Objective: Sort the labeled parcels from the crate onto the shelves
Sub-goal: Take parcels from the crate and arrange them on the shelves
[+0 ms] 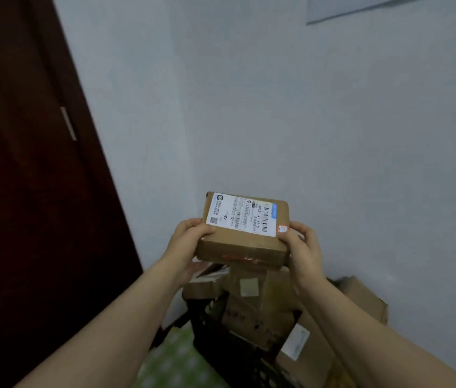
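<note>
Parcel in hand, shelves out of sight: I hold a labeled parcel (242,246) up before the pale wall (319,113), directly above the black crate (218,343). My left grip (190,239) is clamped on its near left corner, thumb on top. My right grip (303,247) is clamped on the near right corner, thumb just beside a small red sticker (283,229). The white shipping label (242,214) faces up toward the camera. Below, more cardboard boxes (257,303) stand packed in the crate, and one (361,298) sits beside it against the wall. A dark door (25,191) stands at left.

The risks, as I judge them: both grips hold only the near end, so the far end could dip and the parcel slide out onto the boxes below. The label's small print is hard to read from here, and a misread would send it to the wrong shelf. Turning blind toward shelves I cannot see could clip the door.
</note>
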### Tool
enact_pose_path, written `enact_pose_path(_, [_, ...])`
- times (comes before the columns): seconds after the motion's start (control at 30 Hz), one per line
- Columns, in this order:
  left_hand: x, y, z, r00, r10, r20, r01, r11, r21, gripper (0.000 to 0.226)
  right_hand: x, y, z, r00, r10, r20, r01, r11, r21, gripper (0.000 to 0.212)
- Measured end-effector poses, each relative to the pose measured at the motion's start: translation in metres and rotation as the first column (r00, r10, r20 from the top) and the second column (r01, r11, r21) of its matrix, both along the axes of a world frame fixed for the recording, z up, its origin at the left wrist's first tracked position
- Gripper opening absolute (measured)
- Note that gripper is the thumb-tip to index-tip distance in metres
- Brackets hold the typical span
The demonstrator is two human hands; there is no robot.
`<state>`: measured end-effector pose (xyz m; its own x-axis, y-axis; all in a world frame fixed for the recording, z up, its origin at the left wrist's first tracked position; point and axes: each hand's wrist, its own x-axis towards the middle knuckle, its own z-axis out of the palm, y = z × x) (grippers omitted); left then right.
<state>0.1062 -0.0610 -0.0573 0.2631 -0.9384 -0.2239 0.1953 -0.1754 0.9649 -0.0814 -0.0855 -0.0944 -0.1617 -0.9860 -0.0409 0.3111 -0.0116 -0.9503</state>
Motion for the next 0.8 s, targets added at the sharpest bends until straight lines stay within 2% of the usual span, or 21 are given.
enact_pose_path(0.1, [0.039,0.066,0.015,0.993,0.102,0.058,-0.101,0.995,-0.014,0.023,0.026,0.039,0.013,0.971,0.22,0.093,-0.222,0.975,0.007,0.018])
enact_pose_path(0.17, [0.07,0.112,0.03,0.982,0.168,0.084,-0.165,0.985,-0.041,0.02,0.05,0.062,0.018,0.913,0.39,0.116,-0.394,0.919,0.01,0.009])
enact_pose_path(0.23, [0.102,0.157,0.045,0.966,0.243,0.09,-0.236,0.968,-0.082,0.019,0.077,0.082,0.021,0.843,0.534,0.068,-0.535,0.845,0.007,0.024])
enact_pose_path(0.3, [0.129,0.202,0.059,0.943,0.309,0.119,-0.297,0.948,-0.112,0.019,0.103,0.103,0.027,0.745,0.666,-0.029,-0.666,0.746,0.021,0.056])
enact_pose_path(0.33, [0.141,0.224,0.066,0.933,0.333,0.137,-0.317,0.94,-0.128,0.02,0.116,0.115,0.032,0.686,0.726,-0.053,-0.725,0.688,0.037,0.06])
enact_pose_path(0.37, [0.15,0.246,0.073,0.925,0.348,0.149,-0.329,0.934,-0.142,0.022,0.13,0.126,0.036,0.622,0.782,-0.051,-0.781,0.623,0.042,0.052])
enact_pose_path(0.4, [0.158,0.266,0.079,0.918,0.362,0.159,-0.339,0.928,-0.155,0.028,0.142,0.139,0.041,0.558,0.829,-0.034,-0.828,0.559,0.039,0.041])
enact_pose_path(0.47, [0.173,0.307,0.09,0.903,0.4,0.157,-0.371,0.91,-0.184,0.051,0.168,0.169,0.054,0.447,0.893,0.046,-0.894,0.447,0.012,0.035])
enact_pose_path(0.53, [0.188,0.345,0.099,0.873,0.473,0.118,-0.441,0.87,-0.222,0.086,0.197,0.2,0.063,0.381,0.917,0.114,-0.922,0.386,-0.025,0.035])
enact_pose_path(0.57, [0.193,0.363,0.102,0.856,0.509,0.086,-0.479,0.845,-0.238,0.096,0.212,0.215,0.066,0.356,0.924,0.14,-0.93,0.365,-0.044,0.032])
enact_pose_path(0.6, [0.197,0.38,0.102,0.841,0.538,0.062,-0.511,0.826,-0.238,0.098,0.226,0.232,0.07,0.339,0.928,0.157,-0.935,0.351,-0.055,0.029])
enact_pose_path(0.73, [0.203,0.437,0.091,0.858,0.502,0.109,-0.491,0.864,-0.114,0.058,0.28,0.294,0.08,0.27,0.944,0.188,-0.951,0.292,-0.099,0.02])
enact_pose_path(0.8, [0.21,0.46,0.086,0.837,0.534,0.122,-0.523,0.845,-0.11,0.047,0.301,0.319,0.086,0.222,0.956,0.191,-0.962,0.246,-0.114,0.018])
